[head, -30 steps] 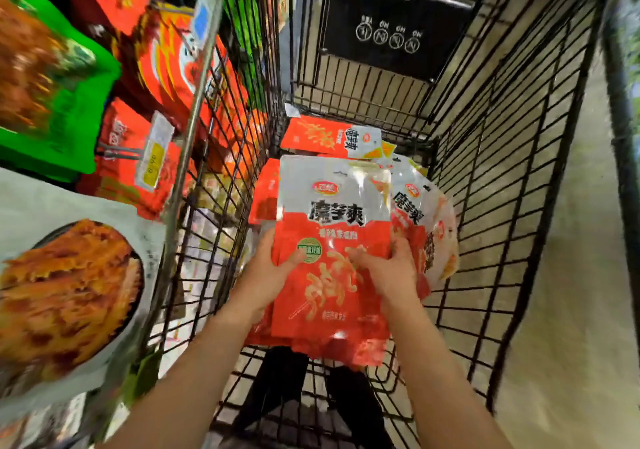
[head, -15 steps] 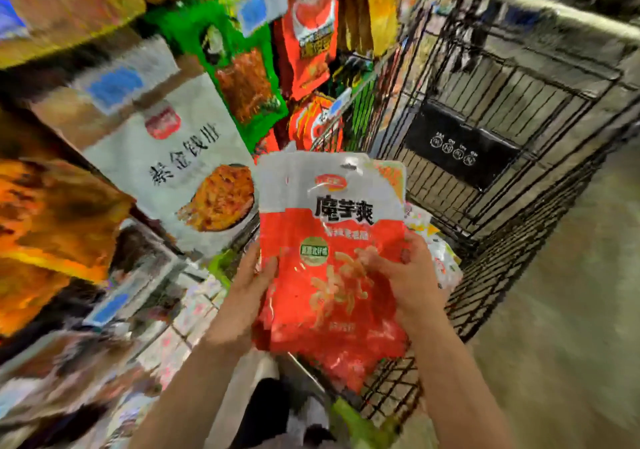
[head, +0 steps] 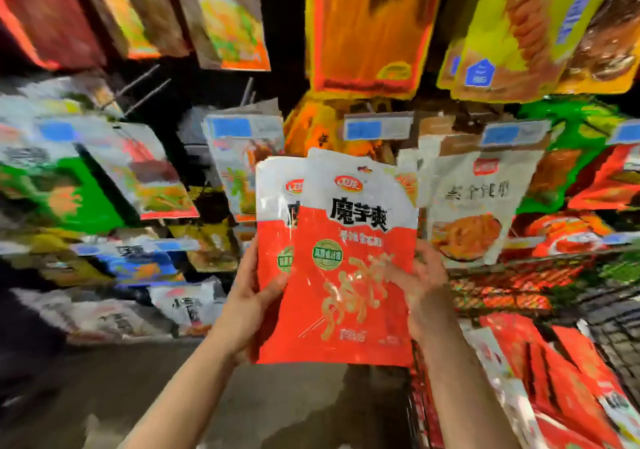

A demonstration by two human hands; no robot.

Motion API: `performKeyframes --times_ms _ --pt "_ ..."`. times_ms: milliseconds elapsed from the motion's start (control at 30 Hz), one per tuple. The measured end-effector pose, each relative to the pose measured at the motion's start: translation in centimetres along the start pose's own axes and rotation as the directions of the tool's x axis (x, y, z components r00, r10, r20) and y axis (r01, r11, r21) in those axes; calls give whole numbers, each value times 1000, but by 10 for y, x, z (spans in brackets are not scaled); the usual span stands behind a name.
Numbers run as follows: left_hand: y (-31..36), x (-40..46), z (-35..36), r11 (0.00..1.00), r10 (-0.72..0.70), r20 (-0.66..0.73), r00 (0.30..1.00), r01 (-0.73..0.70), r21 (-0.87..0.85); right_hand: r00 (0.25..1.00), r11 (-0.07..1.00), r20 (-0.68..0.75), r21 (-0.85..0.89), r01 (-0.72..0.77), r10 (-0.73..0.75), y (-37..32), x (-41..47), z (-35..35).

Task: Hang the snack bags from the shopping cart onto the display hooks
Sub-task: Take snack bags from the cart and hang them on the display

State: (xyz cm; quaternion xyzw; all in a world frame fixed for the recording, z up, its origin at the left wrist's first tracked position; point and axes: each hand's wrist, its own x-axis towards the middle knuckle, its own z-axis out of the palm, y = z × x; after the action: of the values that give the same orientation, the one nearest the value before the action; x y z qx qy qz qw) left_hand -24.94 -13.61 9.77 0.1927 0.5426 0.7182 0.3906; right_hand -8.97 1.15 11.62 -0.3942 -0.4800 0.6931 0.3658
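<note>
Head view: left hand (head: pixel 249 305) and right hand (head: pixel 424 291) each grip the fanned snack bags (head: pixel 341 268), held up before the display hooks (head: pixel 145 90). Loosely stacked, a bag could slip while threading.

Ahead of me hang blurred packets: a big orange packet (head: pixel 363 26) up top, a yellow packet (head: pixel 512 29) to its right, a green packet (head: pixel 65 195) at left. Blue-and-white price tags (head: pixel 377 128) sit along the rows. Grey floor (head: pixel 104 396) lies below.
</note>
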Motion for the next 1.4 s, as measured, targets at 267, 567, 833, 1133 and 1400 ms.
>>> performKeyframes --times_ms 267,567,833,1133,1400 --pt "63 -79 -177 965 226 -458 860 -261 -14 951 996 306 -84 -11 36 21 -30 176" --pt "116 -152 -336 897 331 -674 661 -442 7 947 997 321 -78 25 1 50 -66 306" --pt "160 -194 -436 881 317 -786 531 -471 37 916 996 395 -25 91 -74 53 -100 423" --pt "212 -180 -486 844 357 -825 439 -530 84 817 987 559 28 155 -144 52 -106 547" --pt "275 -118 -530 823 412 -797 441 -556 119 688 940 647 150 308 -328 12 -69 655"
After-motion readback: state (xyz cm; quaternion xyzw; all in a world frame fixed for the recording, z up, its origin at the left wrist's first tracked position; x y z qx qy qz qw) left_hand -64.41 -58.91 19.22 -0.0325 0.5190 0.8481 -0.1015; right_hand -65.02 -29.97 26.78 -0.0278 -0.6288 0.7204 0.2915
